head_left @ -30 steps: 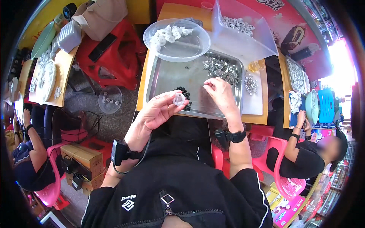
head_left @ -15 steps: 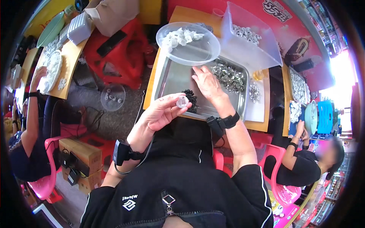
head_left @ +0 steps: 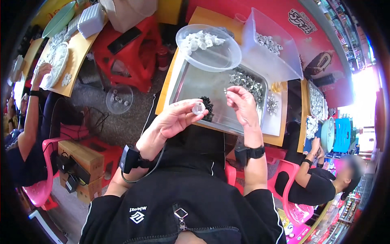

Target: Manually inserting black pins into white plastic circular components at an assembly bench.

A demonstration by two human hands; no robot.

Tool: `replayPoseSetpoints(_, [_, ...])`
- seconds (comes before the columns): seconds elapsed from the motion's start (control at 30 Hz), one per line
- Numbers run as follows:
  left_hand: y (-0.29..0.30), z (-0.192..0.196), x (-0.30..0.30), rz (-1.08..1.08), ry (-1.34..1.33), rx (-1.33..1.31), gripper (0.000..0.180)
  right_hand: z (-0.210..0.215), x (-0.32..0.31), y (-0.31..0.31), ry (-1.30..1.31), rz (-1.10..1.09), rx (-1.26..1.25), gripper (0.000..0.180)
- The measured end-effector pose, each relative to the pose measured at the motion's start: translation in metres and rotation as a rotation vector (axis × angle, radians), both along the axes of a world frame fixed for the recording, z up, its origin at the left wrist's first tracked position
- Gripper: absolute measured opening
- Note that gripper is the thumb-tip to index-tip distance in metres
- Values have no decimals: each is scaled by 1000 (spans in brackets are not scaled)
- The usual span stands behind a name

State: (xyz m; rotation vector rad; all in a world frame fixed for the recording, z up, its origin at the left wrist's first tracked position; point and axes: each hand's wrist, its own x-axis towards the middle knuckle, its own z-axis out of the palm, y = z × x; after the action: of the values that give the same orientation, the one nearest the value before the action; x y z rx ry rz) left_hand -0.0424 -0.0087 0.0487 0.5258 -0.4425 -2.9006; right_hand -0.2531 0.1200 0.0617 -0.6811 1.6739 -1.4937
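Head view, the only one here: the person's left hand [head_left: 175,120] pinches a small clear round cap-like part [head_left: 198,108] between thumb and fingertips, held up over the near edge of the metal tray [head_left: 191,83], just beside a little heap of black bits [head_left: 208,109]. The right hand [head_left: 243,105] grips a tiny silvery piece [head_left: 226,91] at its fingertips, close to the clear part but not touching it. Risk-wise, that silvery piece looks small enough that a loose pinch could likely drop it into the pile of metal parts [head_left: 248,83] on the tray, or off the table edge onto the lap. The clear round bowl [head_left: 208,49] of white parts sits overlapping the tray's far rim (looks a bit perched), so a bump from a reaching hand might tip it. Packaging and signs: a clear plastic bin [head_left: 271,51] of white parts stands at the tray's far right corner, a red banner [head_left: 321,44] with a chocolate ice-cream bar picture lies behind it, and a brown cardboard box [head_left: 81,156] sits on the floor to the left by a pink chair [head_left: 38,191].
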Motion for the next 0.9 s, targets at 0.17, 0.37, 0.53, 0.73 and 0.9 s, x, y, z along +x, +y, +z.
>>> replayPoseSetpoints(0.17, [4,-2,-2,-16,-16,13,31,0,11,14,-771,-107,-347,8])
replayPoseSetpoints(0.37, [6,-1,-2,-27,-17,9,28,-6,19,17,-944,9,-479,10])
replayPoseSetpoints(0.53, [7,-2,-2,-23,-22,15,28,2,26,14,-813,-75,-396,11])
replayPoseSetpoints(0.73, [8,-1,-7,-15,-25,6,29,1,37,11,-500,-112,-357,13])
replayPoseSetpoints(0.9, [5,1,-10,-9,-36,22,28,19,56,8,-260,-43,-272,12])
